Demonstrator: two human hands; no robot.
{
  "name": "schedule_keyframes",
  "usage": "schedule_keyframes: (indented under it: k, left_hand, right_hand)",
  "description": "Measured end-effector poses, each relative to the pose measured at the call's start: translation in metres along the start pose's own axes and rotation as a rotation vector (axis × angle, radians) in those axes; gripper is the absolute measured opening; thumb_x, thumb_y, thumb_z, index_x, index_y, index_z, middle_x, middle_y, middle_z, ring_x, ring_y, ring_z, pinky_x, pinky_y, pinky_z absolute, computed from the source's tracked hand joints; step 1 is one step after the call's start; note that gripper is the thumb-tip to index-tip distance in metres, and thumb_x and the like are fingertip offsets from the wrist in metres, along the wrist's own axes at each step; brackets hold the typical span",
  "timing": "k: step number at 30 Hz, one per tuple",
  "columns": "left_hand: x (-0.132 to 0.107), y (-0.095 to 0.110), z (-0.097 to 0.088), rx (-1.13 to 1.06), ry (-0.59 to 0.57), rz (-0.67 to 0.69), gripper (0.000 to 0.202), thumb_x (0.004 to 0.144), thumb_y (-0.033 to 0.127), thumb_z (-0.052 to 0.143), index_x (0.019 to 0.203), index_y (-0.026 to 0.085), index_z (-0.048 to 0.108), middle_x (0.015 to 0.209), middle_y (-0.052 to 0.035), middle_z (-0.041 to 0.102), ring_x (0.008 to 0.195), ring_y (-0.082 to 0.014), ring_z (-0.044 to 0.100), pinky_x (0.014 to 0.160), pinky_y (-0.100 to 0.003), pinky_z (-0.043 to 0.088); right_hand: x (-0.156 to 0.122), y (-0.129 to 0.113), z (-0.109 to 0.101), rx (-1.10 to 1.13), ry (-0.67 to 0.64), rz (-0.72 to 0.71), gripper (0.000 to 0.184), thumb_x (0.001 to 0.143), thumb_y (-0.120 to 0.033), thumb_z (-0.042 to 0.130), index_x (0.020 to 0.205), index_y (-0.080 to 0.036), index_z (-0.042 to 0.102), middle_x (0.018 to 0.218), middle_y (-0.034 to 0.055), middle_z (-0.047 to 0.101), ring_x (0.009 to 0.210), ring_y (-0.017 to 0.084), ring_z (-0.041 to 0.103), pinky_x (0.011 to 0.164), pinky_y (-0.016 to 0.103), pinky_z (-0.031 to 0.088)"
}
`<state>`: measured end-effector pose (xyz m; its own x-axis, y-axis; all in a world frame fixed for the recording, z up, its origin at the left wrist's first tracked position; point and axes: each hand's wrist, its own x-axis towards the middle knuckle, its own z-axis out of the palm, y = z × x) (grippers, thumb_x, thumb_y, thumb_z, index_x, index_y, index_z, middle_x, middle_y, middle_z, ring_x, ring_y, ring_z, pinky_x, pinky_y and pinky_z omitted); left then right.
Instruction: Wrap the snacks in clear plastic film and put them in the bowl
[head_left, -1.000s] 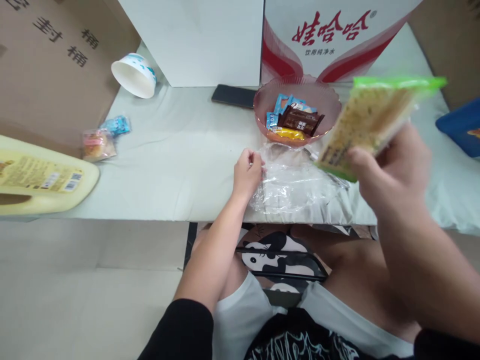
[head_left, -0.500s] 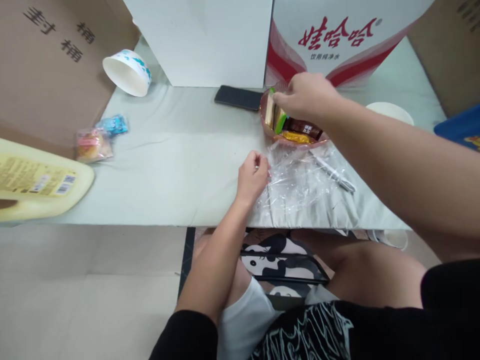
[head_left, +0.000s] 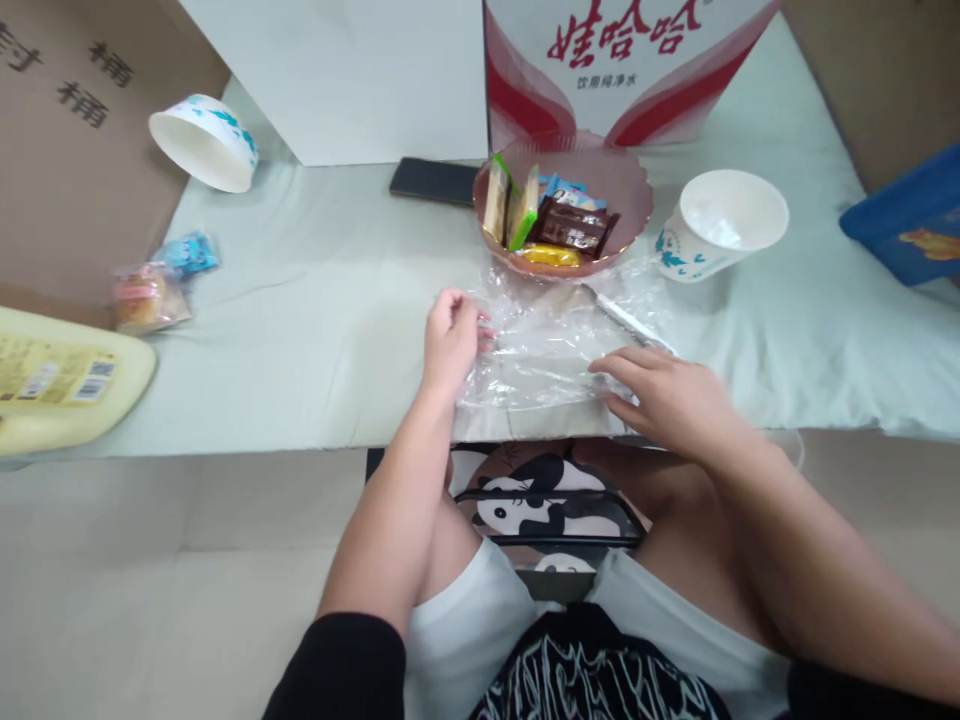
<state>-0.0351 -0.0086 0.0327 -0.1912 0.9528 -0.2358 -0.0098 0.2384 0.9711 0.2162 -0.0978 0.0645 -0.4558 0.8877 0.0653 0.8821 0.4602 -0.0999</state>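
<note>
A crumpled sheet of clear plastic film lies on the cloth near the table's front edge. At its left edge is my left hand, its fingers curled around the film's border. My right hand rests low over the right side of the film, fingers apart and fingertips touching it. Between the film and my right hand lies a slim white-and-grey tool, partly covered; its kind is unclear. Just behind stands a pink see-through bowl with several wrapped snacks, among them a brown packet and a yellow one.
Right of the bowl stands a white paper cup with clear plastic inside. A dark phone lies left of the bowl. Farther left are a tipped paper bowl, a wrapped cake and a yellow jug. Boxes line the back.
My right hand has left the snack bowl and come down to the film's right side. My left hand stays at the film's left edge. The view has shifted, showing the paper cup fully.
</note>
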Motion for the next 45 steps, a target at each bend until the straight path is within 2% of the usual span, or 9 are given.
schedule_keyframes:
  k: [4,7,10,14,21,28,33,37,45]
  left_hand:
    - [-0.001,0.0,-0.015,0.115,0.187,0.163,0.023,0.087,0.032,0.071,0.101,0.025,0.055,0.104,-0.0042,0.065,0.075,-0.0144,0.067,0.06,-0.028,0.054]
    - [-0.024,0.003,-0.034,0.26,0.273,0.643,0.034,0.083,0.04,0.075,0.108,0.023,0.059,0.115,-0.0091,0.062,0.109,-0.0246,0.063,0.091,-0.042,0.057]
    - [-0.056,0.008,-0.044,0.433,-0.357,0.998,0.036,0.088,0.054,0.068,0.108,0.025,0.066,0.105,-0.0075,0.07,0.11,-0.0284,0.065,0.102,-0.051,0.054]
    - [-0.073,0.009,-0.041,0.866,-0.698,0.852,0.03,0.082,0.031,0.075,0.11,0.022,0.07,0.122,-0.0097,0.073,0.128,-0.0329,0.062,0.11,-0.053,0.05]
    - [-0.048,0.008,-0.052,0.599,-0.485,0.611,0.009,0.086,0.019,0.06,0.079,0.02,0.066,0.096,-0.008,0.078,0.094,-0.0225,0.075,0.089,-0.039,0.058]
    - [-0.046,0.013,-0.053,0.344,-0.404,0.365,0.02,0.078,0.034,0.066,0.067,0.018,0.06,0.141,-0.017,0.067,0.105,-0.0294,0.074,0.078,-0.04,0.058]
    - [-0.043,0.01,-0.049,0.171,-0.24,0.175,0.017,0.078,0.033,0.068,0.073,0.019,0.06,0.088,-0.0088,0.079,0.072,-0.0199,0.073,0.06,-0.028,0.051]
    - [-0.041,0.009,-0.05,0.14,-0.284,0.137,0.021,0.075,0.037,0.074,0.075,0.02,0.062,0.078,-0.0063,0.078,0.075,-0.0216,0.075,0.071,-0.033,0.057]
    - [-0.032,0.008,-0.056,0.116,-0.45,0.188,0.028,0.073,0.04,0.079,0.063,0.019,0.063,0.164,-0.0116,0.046,0.144,-0.0413,0.052,0.105,-0.051,0.053]
  right_hand:
    - [-0.007,0.003,-0.002,0.055,-0.088,0.011,0.018,0.095,-0.026,0.052,0.092,-0.024,0.07,0.09,0.0039,0.076,0.074,0.02,0.066,0.059,0.032,0.037]
    - [-0.005,0.006,-0.004,0.098,-0.056,0.03,0.017,0.094,-0.025,0.053,0.085,-0.021,0.067,0.083,0.0054,0.073,0.084,0.024,0.067,0.072,0.036,0.039]
    - [0.0,0.007,-0.003,0.145,-0.04,0.055,0.017,0.094,-0.024,0.053,0.082,-0.021,0.064,0.081,0.0058,0.073,0.088,0.025,0.067,0.084,0.04,0.04]
    - [0.004,0.011,0.001,0.245,-0.082,0.059,0.013,0.092,-0.022,0.052,0.086,-0.02,0.064,0.084,0.0065,0.073,0.082,0.024,0.067,0.09,0.041,0.043]
    - [-0.001,0.034,0.0,0.553,0.006,0.042,0.013,0.083,-0.032,0.067,0.089,-0.022,0.062,0.085,0.006,0.07,0.085,0.026,0.067,0.083,0.041,0.049]
    - [-0.006,0.035,-0.005,0.944,0.094,0.048,0.016,0.089,-0.031,0.064,0.079,-0.024,0.054,0.088,0.0048,0.073,0.099,0.026,0.072,0.084,0.037,0.054]
    - [-0.004,0.03,-0.003,0.98,0.015,0.091,0.033,0.08,-0.035,0.075,0.105,-0.024,0.057,0.088,0.0026,0.074,0.078,0.021,0.071,0.075,0.035,0.055]
    - [-0.001,0.025,-0.004,1.014,-0.002,0.064,0.025,0.083,-0.04,0.073,0.08,-0.023,0.055,0.085,0.005,0.075,0.081,0.021,0.071,0.078,0.036,0.055]
    - [-0.001,0.026,-0.01,1.376,-0.11,0.019,0.055,0.081,-0.059,0.076,0.057,-0.022,0.044,0.128,0.0128,0.072,0.135,0.036,0.06,0.102,0.051,0.056]
